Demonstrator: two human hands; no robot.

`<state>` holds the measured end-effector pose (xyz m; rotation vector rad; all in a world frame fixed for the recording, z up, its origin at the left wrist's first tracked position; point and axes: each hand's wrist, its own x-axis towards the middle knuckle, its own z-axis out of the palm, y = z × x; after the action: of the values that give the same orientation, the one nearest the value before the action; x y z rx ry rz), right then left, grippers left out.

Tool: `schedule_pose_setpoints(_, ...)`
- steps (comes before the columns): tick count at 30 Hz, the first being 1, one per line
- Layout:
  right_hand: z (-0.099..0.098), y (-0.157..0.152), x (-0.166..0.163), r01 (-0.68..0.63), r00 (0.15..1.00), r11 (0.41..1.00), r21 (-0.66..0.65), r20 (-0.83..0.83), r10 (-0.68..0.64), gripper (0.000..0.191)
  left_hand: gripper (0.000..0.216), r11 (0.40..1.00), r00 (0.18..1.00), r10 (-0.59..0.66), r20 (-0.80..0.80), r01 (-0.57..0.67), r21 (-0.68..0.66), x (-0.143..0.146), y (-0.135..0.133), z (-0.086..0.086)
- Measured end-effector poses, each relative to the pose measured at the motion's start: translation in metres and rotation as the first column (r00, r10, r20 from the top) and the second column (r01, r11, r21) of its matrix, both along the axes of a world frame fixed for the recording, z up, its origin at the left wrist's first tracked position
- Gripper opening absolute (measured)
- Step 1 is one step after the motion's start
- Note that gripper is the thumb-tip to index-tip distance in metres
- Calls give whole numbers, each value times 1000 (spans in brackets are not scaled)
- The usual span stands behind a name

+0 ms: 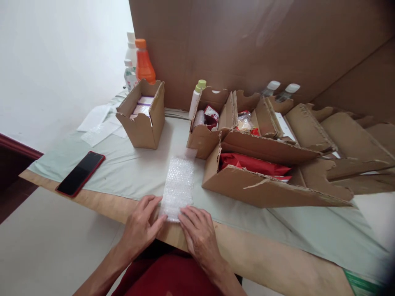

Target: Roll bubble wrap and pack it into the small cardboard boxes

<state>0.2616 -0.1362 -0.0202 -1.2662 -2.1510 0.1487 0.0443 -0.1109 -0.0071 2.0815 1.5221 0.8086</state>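
A strip of clear bubble wrap (179,181) lies flat on the cloth, stretching away from the table's front edge. My left hand (142,222) is at its near left corner, thumb and fingers apart and touching the edge. On the near right corner rests my right hand (199,230), fingers extended over the plastic; its thumb is partly hidden. Neither hand visibly grips the wrap. Just right of the wrap stands a long cardboard box (247,193) with red packets (256,163) inside.
A small cardboard box (145,129) with pale packs stands behind left, near an orange bottle (144,63). A black phone (80,173) lies at the left edge. More open cardboard boxes (205,137) line the back right, with white-capped bottles (291,89) behind.
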Motion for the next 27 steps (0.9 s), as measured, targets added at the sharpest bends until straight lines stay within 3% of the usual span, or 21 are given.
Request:
schedule_pose_setpoints(2,5,0,1,-16,997,998,-61,-80,11,29,38,984,989,-144,-14,145,104,-6,-7,3)
schedule_pose_setpoints(4,12,-1,3,-41,990,984,-171,-143,17,26,36,961,969,-247,-1,245,126,-9,-14,4)
schedule_pose_setpoints(7,17,-3,6,-36,985,960,-277,-174,-14,23,31,973,971,-229,68,226,49,-6,-17,1)
schedule_pose_setpoints(11,18,-8,10,91,988,991,-96,-118,-102,21,28,995,994,-79,78,82,-49,5,-8,-7)
schedule_pose_setpoints(15,16,-10,11,-4,1000,999,-52,22,5,25,26,999,999,-39,0,39,-2,10,-2,-9)
schedule_pose_setpoints(19,16,-3,9,-66,998,995,-79,-19,65,24,27,981,993,-114,-9,114,160,5,-11,-3)
schedule_pose_setpoints(22,21,0,12,-103,992,975,-197,-87,87,23,26,957,969,-245,12,240,162,2,-18,-2)
schedule_pose_setpoints(24,24,-1,14,-76,995,973,-217,-82,60,21,24,960,967,-250,46,242,141,2,-18,-4)
schedule_pose_setpoints(27,23,-5,16,18,1000,993,-113,-15,-20,22,21,978,983,-176,57,168,127,6,-8,-10)
